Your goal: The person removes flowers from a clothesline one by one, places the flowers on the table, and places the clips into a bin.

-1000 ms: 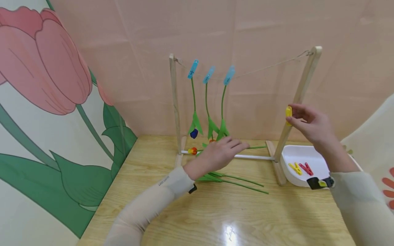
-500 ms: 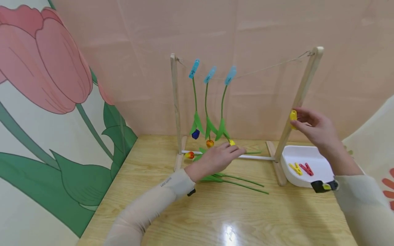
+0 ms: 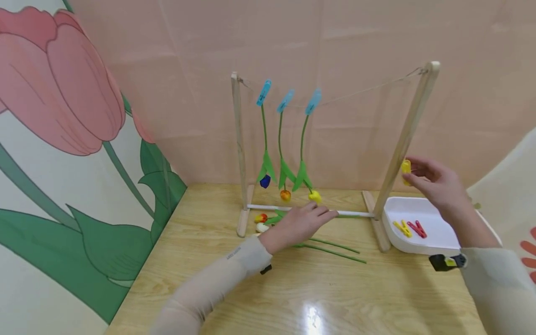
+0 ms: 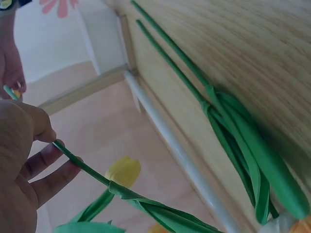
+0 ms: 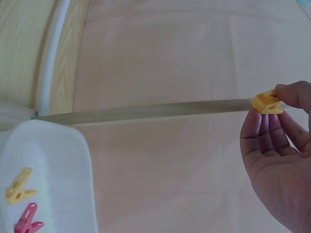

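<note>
My left hand holds an artificial tulip by its green stem, low in front of the rack's white bar; its red-orange head points left. Off to the right, my right hand pinches a yellow clothespin between thumb and fingertips, beside the rack's right post. On the string three light-blue clothespins hold tulips upside down: a blue one, an orange one and a yellow one. Two more tulips lie on the table, partly hidden by my left hand in the head view.
The wooden rack has a left post, a right post and a white bottom bar. A white tray at the right holds a yellow clothespin and a red clothespin. Pink cloth hangs behind.
My left hand has come slightly down and toward me with the tulip, uncovering the hanging yellow one. My right hand has lowered and shifted right with the yellow clothespin.
</note>
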Action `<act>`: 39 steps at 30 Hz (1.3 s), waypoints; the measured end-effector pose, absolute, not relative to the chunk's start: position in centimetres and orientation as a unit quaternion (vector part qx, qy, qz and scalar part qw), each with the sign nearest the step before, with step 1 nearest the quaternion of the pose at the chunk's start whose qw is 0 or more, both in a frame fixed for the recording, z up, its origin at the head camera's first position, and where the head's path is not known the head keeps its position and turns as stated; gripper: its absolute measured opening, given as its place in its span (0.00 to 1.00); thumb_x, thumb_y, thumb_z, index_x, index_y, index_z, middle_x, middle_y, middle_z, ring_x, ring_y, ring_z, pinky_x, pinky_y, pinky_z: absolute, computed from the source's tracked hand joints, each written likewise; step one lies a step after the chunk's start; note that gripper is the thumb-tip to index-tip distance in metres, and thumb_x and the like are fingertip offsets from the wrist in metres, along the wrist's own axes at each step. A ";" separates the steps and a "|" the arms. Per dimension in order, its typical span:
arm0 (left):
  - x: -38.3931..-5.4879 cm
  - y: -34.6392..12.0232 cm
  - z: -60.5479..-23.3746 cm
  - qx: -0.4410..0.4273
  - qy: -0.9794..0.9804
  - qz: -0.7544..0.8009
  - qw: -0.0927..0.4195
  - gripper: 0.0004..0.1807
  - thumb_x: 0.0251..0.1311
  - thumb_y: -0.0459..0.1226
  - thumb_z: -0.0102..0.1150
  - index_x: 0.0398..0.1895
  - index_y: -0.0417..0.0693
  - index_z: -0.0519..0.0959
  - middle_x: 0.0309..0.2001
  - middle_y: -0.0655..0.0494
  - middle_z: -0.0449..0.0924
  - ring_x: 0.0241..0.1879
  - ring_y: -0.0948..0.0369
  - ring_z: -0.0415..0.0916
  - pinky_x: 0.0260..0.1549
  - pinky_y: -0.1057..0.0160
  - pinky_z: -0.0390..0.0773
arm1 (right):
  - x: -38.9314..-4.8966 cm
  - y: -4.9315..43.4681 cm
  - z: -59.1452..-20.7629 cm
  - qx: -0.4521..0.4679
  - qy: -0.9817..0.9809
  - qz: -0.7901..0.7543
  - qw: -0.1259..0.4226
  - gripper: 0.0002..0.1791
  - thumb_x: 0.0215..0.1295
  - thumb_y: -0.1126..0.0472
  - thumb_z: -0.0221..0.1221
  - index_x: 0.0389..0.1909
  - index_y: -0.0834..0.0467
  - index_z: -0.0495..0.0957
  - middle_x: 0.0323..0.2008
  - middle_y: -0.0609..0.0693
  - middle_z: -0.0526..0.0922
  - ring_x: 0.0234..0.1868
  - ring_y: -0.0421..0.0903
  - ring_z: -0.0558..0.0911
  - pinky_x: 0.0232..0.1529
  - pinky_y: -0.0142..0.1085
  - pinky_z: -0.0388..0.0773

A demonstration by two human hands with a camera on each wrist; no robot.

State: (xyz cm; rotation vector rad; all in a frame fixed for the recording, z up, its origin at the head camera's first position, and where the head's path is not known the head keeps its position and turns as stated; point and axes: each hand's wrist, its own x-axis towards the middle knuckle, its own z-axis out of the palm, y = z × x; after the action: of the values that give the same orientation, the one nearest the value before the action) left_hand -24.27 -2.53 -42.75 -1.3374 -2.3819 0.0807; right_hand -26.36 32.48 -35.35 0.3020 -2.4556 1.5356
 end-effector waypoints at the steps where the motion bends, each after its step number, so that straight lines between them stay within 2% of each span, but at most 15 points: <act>1: -24.3 -2.5 -42.8 -0.480 -0.853 0.030 0.203 0.28 0.73 0.28 0.51 0.73 0.55 0.68 0.61 0.63 0.76 0.50 0.65 0.75 0.25 0.77 0.71 | -26.3 32.6 -35.5 0.101 -0.837 0.526 0.113 0.25 0.71 0.63 0.62 0.67 0.60 0.71 0.41 0.31 0.80 0.43 0.30 0.77 0.40 0.19 0.79; 6: -24.3 -2.0 -43.4 -0.480 -0.852 0.041 0.205 0.28 0.72 0.28 0.51 0.73 0.55 0.67 0.60 0.63 0.76 0.47 0.66 0.74 0.24 0.77 0.70 | -26.1 33.5 -36.5 0.093 -0.835 0.531 0.111 0.24 0.70 0.64 0.62 0.66 0.50 0.74 0.41 0.30 0.80 0.44 0.29 0.76 0.41 0.16 0.77; 10: -24.4 -1.6 -43.8 -0.477 -0.854 0.047 0.201 0.29 0.72 0.29 0.52 0.74 0.56 0.66 0.58 0.64 0.76 0.44 0.66 0.72 0.20 0.77 0.66 | -26.0 34.3 -37.4 0.082 -0.840 0.525 0.113 0.26 0.70 0.64 0.62 0.67 0.50 0.74 0.41 0.28 0.79 0.44 0.27 0.76 0.41 0.14 0.74; 15: -24.7 -1.1 -44.4 -0.476 -0.855 0.050 0.200 0.29 0.72 0.30 0.54 0.74 0.57 0.67 0.59 0.65 0.77 0.48 0.65 0.74 0.19 0.77 0.67 | -25.8 35.5 -38.5 0.072 -0.845 0.519 0.104 0.26 0.71 0.63 0.62 0.68 0.49 0.72 0.42 0.28 0.79 0.44 0.27 0.75 0.41 0.15 0.75; 20: -24.8 -0.6 -45.0 -0.478 -0.852 0.061 0.204 0.29 0.72 0.30 0.54 0.73 0.59 0.67 0.62 0.65 0.77 0.52 0.65 0.75 0.20 0.77 0.70 | -25.7 36.6 -39.8 0.059 -0.850 0.514 0.097 0.26 0.70 0.63 0.63 0.68 0.52 0.72 0.41 0.27 0.78 0.42 0.25 0.75 0.38 0.16 0.76; 27: -24.6 -0.1 -45.5 -0.481 -0.845 0.081 0.218 0.28 0.71 0.28 0.52 0.70 0.61 0.69 0.59 0.66 0.77 0.46 0.65 0.75 0.20 0.75 0.71 | -25.7 38.2 -41.7 0.038 -0.877 0.469 0.099 0.26 0.70 0.59 0.63 0.67 0.54 0.72 0.39 0.24 0.75 0.39 0.22 0.74 0.34 0.17 0.74; 29: -24.7 0.1 -45.7 -0.481 -0.845 0.086 0.217 0.28 0.71 0.27 0.52 0.70 0.61 0.69 0.58 0.65 0.77 0.46 0.65 0.75 0.21 0.75 0.72 | -25.6 38.6 -42.2 0.037 -0.888 0.449 0.097 0.28 0.70 0.58 0.63 0.68 0.58 0.70 0.39 0.23 0.74 0.39 0.21 0.73 0.33 0.18 0.74; 32: -24.8 0.4 -46.0 -0.481 -0.845 0.093 0.217 0.28 0.71 0.28 0.52 0.70 0.62 0.70 0.58 0.65 0.77 0.46 0.65 0.75 0.23 0.76 0.72 | -25.5 39.3 -42.8 0.036 -0.903 0.417 0.093 0.31 0.72 0.56 0.62 0.70 0.64 0.67 0.41 0.28 0.74 0.39 0.20 0.72 0.33 0.19 0.75; 37: -24.8 0.8 -46.3 -0.479 -0.847 0.100 0.211 0.28 0.71 0.28 0.52 0.70 0.63 0.69 0.58 0.66 0.76 0.46 0.66 0.74 0.21 0.75 0.70 | -25.2 40.2 -43.7 0.020 -0.925 0.372 0.078 0.36 0.73 0.50 0.59 0.73 0.67 0.63 0.49 0.49 0.73 0.39 0.20 0.67 0.32 0.19 0.74; 39: -24.8 0.9 -46.5 -0.477 -0.848 0.103 0.207 0.29 0.71 0.28 0.51 0.70 0.63 0.69 0.58 0.66 0.75 0.47 0.67 0.74 0.21 0.75 0.70 | -25.1 40.5 -44.1 0.019 -0.926 0.369 0.079 0.36 0.73 0.51 0.59 0.72 0.68 0.63 0.49 0.49 0.74 0.39 0.19 0.66 0.31 0.19 0.74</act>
State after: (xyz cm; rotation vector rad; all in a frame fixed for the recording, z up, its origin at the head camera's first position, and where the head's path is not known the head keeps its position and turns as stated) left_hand -24.79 0.88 -46.50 -1.3284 -2.3626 0.2870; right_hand -25.15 40.54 -44.07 0.0572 -2.7716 1.1031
